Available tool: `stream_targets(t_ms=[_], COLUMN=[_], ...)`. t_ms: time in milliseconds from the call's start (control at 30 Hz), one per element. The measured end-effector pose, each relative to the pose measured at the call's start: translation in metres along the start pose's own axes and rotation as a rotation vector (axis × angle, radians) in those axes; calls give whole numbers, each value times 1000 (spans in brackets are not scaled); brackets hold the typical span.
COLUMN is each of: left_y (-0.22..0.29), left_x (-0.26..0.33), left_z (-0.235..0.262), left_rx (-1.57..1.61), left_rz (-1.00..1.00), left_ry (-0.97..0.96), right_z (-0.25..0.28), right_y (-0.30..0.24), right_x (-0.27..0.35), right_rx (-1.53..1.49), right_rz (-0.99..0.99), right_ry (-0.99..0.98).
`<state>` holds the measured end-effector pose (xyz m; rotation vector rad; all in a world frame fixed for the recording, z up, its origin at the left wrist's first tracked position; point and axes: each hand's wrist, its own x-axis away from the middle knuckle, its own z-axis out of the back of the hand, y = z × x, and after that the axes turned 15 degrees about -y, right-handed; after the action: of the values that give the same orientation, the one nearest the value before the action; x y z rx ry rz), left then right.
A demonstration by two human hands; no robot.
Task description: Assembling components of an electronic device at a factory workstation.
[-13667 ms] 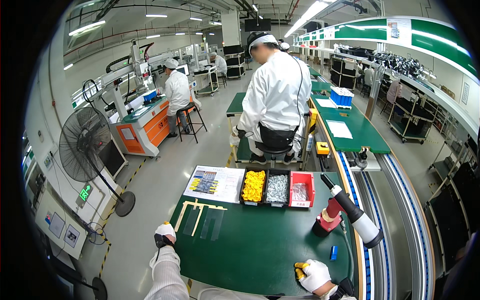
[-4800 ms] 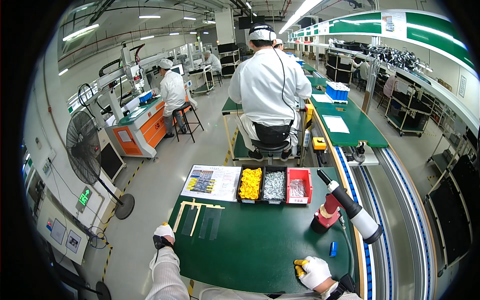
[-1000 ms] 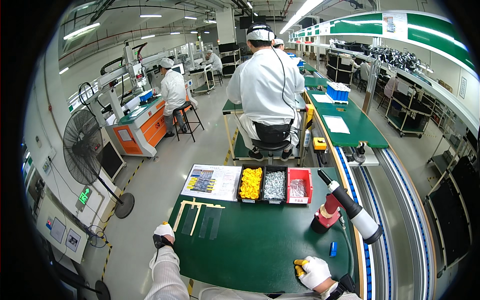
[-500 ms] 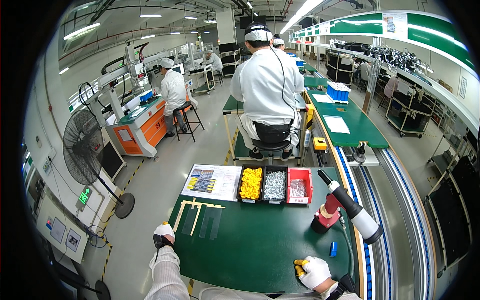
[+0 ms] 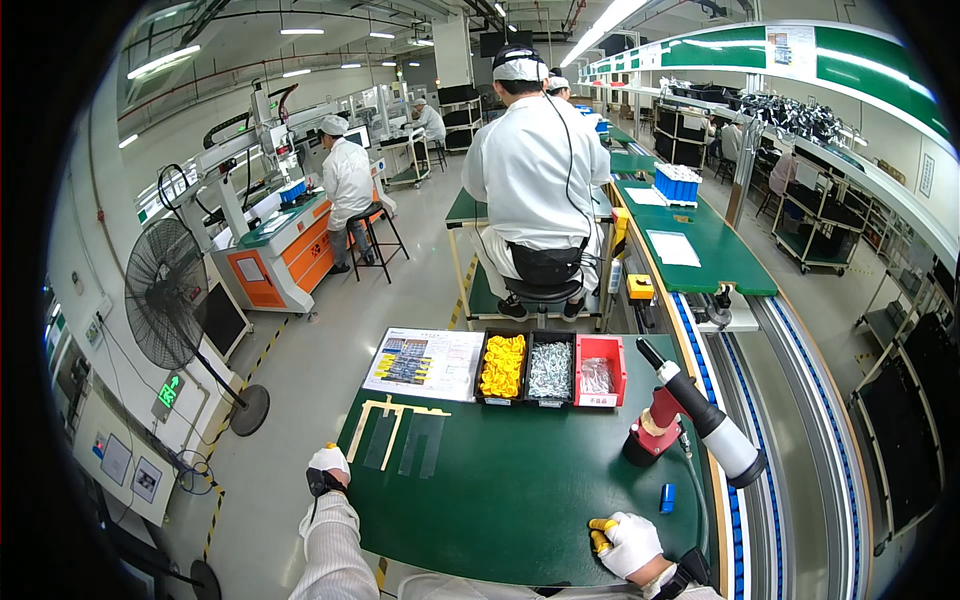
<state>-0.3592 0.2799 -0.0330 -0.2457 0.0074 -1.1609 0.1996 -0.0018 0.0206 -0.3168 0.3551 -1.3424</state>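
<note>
While the right hand (image 5: 630, 548) rests on the green surface (image 5: 500, 500), one blue piece (image 5: 667, 498) lies near it, ahead and to the right of the fingers (image 5: 599, 536), not touched by them. Those fingers are curled, their tips turned left; yellow shows at the tips, cannot tell whether covers or held parts. Left hand (image 5: 329, 465), one, at the surface's left edge, well apart from the blue piece; its fingers are curled too, a bit of yellow on top, grip cannot be told. Both hands white-gloved, one black band per wrist.

One tool (image 5: 712, 430), black and white cylinder over a red base, stands beyond the blue piece at the right edge. Three bins in a row at the far edge: left black bin (image 5: 500, 402) with yellow pieces (image 5: 502, 366), middle black bin (image 5: 549, 403) with metal parts (image 5: 551, 370), red bin (image 5: 621, 372) with clear pieces (image 5: 597, 376). Contents too many to count. One printed sheet (image 5: 425, 365) left of the bins; tan strips (image 5: 393, 441), at least three, nearer the left hand.

Farther out: one co-worker (image 5: 535, 165) seated ahead, back turned; one fan (image 5: 165, 295) on the floor, left; conveyor (image 5: 800, 440) along the right.
</note>
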Motion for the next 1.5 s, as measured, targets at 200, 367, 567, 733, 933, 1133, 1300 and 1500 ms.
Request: stream_targets(t_ms=[200, 367, 567, 733, 933, 1133, 1300, 1500], left_y=[5, 2, 0, 2, 3, 1, 5, 5], left_x=[1, -1, -1, 0, 0, -2, 1, 4], left_z=[2, -1, -2, -1, -1, -1, 4, 8], left_rx=[11, 14, 5, -2, 15, -8, -25, -10], left_rz=[-1, 16, 0, -1, -4, 29, 6, 13], left_ry=[0, 5, 9, 7, 14, -26, -32, -35], right_z=[1, 1, 1, 0, 1, 1, 3, 1], right_y=[2, 0, 0, 1, 0, 0, 0, 1], right_x=[0, 0, 0, 0, 0, 0, 0, 0], right_rx=[-6, -2, -4, -8, -3, -6, -1, 9], right_rz=[0, 0, 4, 8, -4, -3, -7, 4], right_ry=[-3, -10, -2, 10, 4, -8, -10, -5])
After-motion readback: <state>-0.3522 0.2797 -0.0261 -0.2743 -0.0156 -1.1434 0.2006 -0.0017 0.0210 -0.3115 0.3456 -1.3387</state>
